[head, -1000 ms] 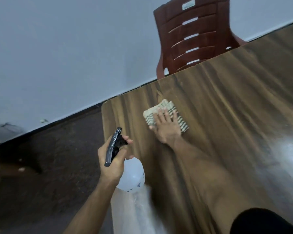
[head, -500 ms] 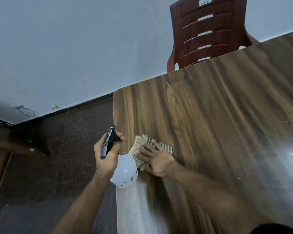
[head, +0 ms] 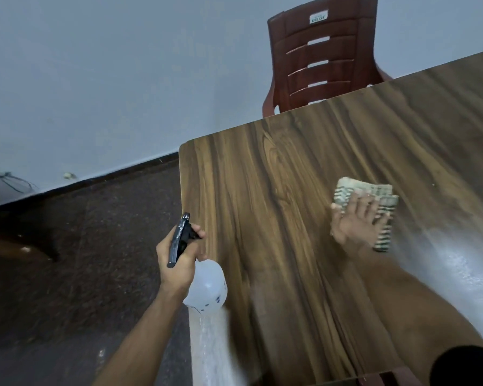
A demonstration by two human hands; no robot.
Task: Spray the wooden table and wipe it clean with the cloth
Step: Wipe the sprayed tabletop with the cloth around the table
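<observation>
Soft striped cloth (head: 374, 195) lay under our flat, spread right hand (head: 357, 221) (limp, we judged; best pressed mid-fold); left hand (head: 176, 260) fingers clamped the spray bottle (head: 204, 285).

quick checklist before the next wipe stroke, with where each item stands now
1. Cloth under the right hand, flat on the table: ok.
2. Left hand gripping the spray bottle, held by the table's left edge: ok.
3. Path ahead of the cloth free of objects: ok.
4. Table wet enough to wipe: cannot tell; glare hides it.
5. Chair at the far edge, out of the stroke: ok.
</observation>
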